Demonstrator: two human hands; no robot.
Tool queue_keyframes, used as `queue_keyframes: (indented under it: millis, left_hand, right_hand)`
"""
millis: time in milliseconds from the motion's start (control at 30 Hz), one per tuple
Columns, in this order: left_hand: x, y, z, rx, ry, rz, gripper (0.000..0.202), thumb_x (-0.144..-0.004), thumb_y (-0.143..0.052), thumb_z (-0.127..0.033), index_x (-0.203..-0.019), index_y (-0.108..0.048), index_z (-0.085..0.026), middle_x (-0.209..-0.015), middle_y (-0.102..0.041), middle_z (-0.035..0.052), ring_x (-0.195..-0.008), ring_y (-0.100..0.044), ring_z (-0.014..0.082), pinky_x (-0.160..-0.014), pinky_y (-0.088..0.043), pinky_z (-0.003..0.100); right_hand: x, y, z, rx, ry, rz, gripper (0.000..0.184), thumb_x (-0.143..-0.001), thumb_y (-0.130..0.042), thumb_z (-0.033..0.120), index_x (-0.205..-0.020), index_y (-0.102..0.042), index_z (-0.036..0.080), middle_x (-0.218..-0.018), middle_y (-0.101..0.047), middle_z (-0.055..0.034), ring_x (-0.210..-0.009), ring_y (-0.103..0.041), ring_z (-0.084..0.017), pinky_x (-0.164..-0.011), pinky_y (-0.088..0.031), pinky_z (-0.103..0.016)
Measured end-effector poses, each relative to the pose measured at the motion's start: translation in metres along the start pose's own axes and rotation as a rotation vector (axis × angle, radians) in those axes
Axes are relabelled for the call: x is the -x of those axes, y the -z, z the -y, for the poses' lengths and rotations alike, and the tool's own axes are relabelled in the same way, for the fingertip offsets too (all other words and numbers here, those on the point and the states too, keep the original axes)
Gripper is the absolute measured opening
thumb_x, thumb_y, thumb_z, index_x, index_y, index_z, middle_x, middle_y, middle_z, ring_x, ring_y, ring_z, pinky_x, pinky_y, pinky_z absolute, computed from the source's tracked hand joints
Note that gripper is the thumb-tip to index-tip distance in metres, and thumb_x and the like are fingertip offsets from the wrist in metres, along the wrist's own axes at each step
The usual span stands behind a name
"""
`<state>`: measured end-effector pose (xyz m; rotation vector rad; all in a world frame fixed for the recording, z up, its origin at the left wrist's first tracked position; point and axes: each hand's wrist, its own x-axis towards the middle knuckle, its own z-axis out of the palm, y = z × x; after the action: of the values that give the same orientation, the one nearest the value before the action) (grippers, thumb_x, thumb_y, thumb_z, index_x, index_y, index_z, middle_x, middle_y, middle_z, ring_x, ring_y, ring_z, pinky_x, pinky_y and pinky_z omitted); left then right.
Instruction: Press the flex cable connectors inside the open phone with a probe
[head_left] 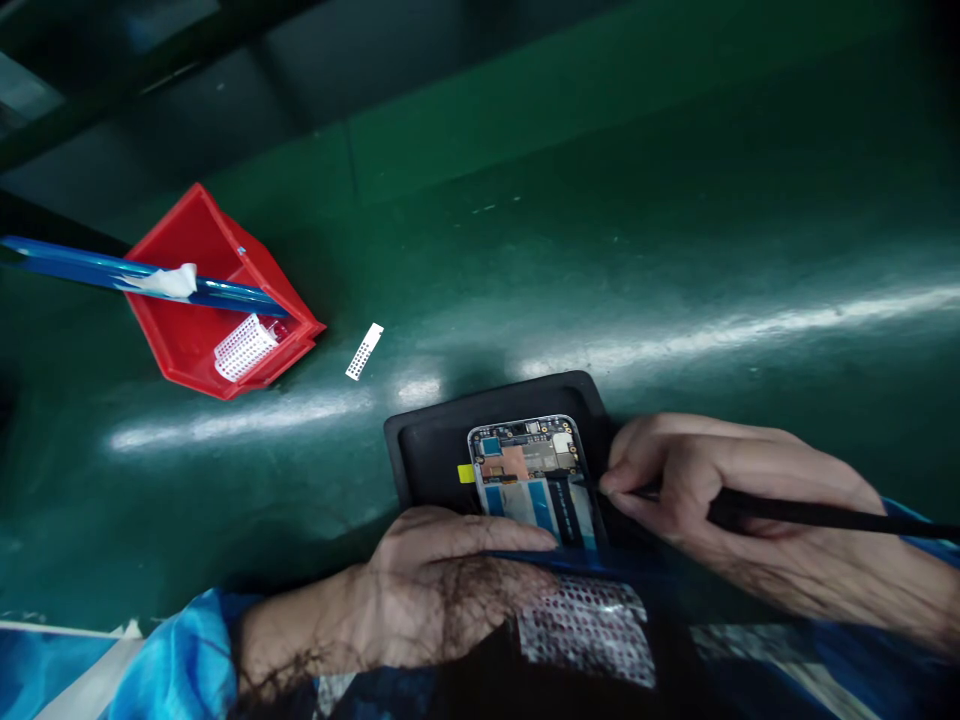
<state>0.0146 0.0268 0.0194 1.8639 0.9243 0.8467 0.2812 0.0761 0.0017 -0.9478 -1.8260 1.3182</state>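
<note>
An opened smartphone [528,462], its circuit board and battery exposed, lies in a black tray [431,455]. A yellow tab sticks out on its left side. My left hand [457,580] reaches over the phone's lower end, index finger and thumb closed on a blue-edged sheet dotted with small marks [589,632]. That sheet hangs toward me and covers the lower part of the phone. My right hand [720,490] pinches slim black tweezers [814,513] close to the phone's right edge. The tweezers' tip is dark and hard to make out.
A red bin [161,345] stands at the left, holding a perforated white sheet [244,348]. A shiny blue strip [71,258] with a white scrap on it leans into the bin. A small perforated white strip [364,352] lies on the green table surface [600,260].
</note>
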Motion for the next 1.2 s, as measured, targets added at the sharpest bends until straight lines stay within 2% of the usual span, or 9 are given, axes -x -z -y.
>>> queue_keyframes:
  millis: [200, 333, 467, 667, 767, 900, 1000, 1100, 1200]
  left_hand:
    - [0.013, -0.004, 0.009, 0.020, -0.006, 0.033, 0.019, -0.111, -0.063, -0.026, -0.103, -0.079, -0.019, -0.103, -0.092, 0.0022, -0.086, -0.088, 0.0080, -0.096, -0.059, 0.001]
    - [0.020, -0.006, 0.012, 0.065, 0.042, 0.044, 0.012, -0.107, -0.069, -0.024, -0.114, -0.078, -0.020, -0.111, -0.092, -0.0001, -0.092, -0.088, 0.0096, -0.097, -0.061, 0.004]
    - [0.019, -0.005, 0.011, 0.051, 0.020, 0.048, 0.012, -0.108, -0.068, -0.025, -0.111, -0.079, -0.019, -0.112, -0.092, 0.0005, -0.093, -0.088, 0.0094, -0.098, -0.062, 0.004]
    - [0.021, -0.005, 0.012, 0.016, -0.009, 0.045, 0.014, -0.108, -0.068, -0.024, -0.106, -0.080, -0.017, -0.115, -0.091, 0.0009, -0.094, -0.088, 0.0079, -0.102, -0.058, 0.003]
    - [0.022, -0.006, 0.014, 0.010, -0.009, 0.053, 0.016, -0.109, -0.066, -0.025, -0.106, -0.080, -0.017, -0.116, -0.091, 0.0014, -0.095, -0.088, 0.0088, -0.100, -0.062, 0.005]
    - [0.027, -0.006, 0.015, -0.042, 0.003, 0.049, 0.018, -0.109, -0.066, -0.027, -0.106, -0.083, -0.019, -0.115, -0.091, 0.0022, -0.089, -0.088, 0.0109, -0.094, -0.068, 0.011]
    - [0.032, -0.007, 0.016, -0.057, 0.008, 0.060, 0.016, -0.105, -0.072, -0.025, -0.115, -0.084, -0.022, -0.118, -0.090, 0.0021, -0.087, -0.089, 0.0143, -0.092, -0.071, 0.017]
    - [0.033, -0.008, 0.017, 0.008, 0.062, 0.068, 0.030, -0.100, -0.078, -0.024, -0.130, -0.081, -0.029, -0.120, -0.090, -0.0009, -0.086, -0.089, 0.0178, -0.088, -0.074, 0.020]
    - [0.030, -0.007, 0.017, 0.019, 0.062, 0.053, 0.027, -0.098, -0.079, -0.023, -0.124, -0.082, -0.028, -0.120, -0.090, -0.0009, -0.086, -0.090, 0.0187, -0.088, -0.073, 0.019]
  right_hand:
    - [-0.002, -0.003, 0.001, -0.030, -0.098, -0.205, 0.036, -0.089, -0.078, 0.015, -0.062, -0.058, 0.027, -0.069, -0.071, 0.0036, -0.067, -0.074, -0.010, -0.060, -0.060, -0.014]
    - [-0.001, -0.005, 0.000, -0.033, -0.133, -0.235, 0.037, -0.089, -0.080, 0.019, -0.061, -0.059, 0.027, -0.070, -0.072, 0.0028, -0.068, -0.075, -0.010, -0.064, -0.061, -0.013]
    - [0.000, -0.008, -0.002, -0.040, -0.141, -0.271, 0.036, -0.088, -0.080, 0.018, -0.061, -0.059, 0.027, -0.071, -0.073, 0.0032, -0.068, -0.075, -0.010, -0.064, -0.061, -0.013]
    - [0.001, -0.008, -0.002, -0.026, -0.138, -0.270, 0.037, -0.090, -0.082, 0.021, -0.061, -0.060, 0.027, -0.071, -0.073, 0.0027, -0.068, -0.074, -0.011, -0.063, -0.061, -0.015]
    - [0.000, -0.008, 0.000, -0.013, -0.128, -0.271, 0.038, -0.091, -0.082, 0.023, -0.061, -0.059, 0.027, -0.071, -0.073, 0.0027, -0.067, -0.074, -0.011, -0.061, -0.061, -0.016]
    - [0.003, -0.008, -0.003, 0.014, -0.114, -0.263, 0.036, -0.089, -0.078, 0.016, -0.062, -0.058, 0.028, -0.073, -0.072, 0.0039, -0.068, -0.074, -0.011, -0.062, -0.060, -0.017]
    - [0.010, -0.009, -0.007, 0.041, -0.055, -0.229, 0.034, -0.091, -0.078, 0.015, -0.067, -0.059, 0.029, -0.079, -0.073, 0.0030, -0.071, -0.075, -0.013, -0.062, -0.061, -0.021]
    - [0.016, -0.011, -0.010, 0.070, -0.022, -0.190, 0.032, -0.091, -0.081, 0.014, -0.071, -0.060, 0.029, -0.085, -0.072, 0.0031, -0.073, -0.075, -0.013, -0.062, -0.061, -0.022]
    - [0.016, -0.012, -0.010, 0.070, -0.024, -0.212, 0.032, -0.091, -0.080, 0.014, -0.071, -0.060, 0.029, -0.085, -0.072, 0.0030, -0.074, -0.074, -0.013, -0.064, -0.061, -0.022]
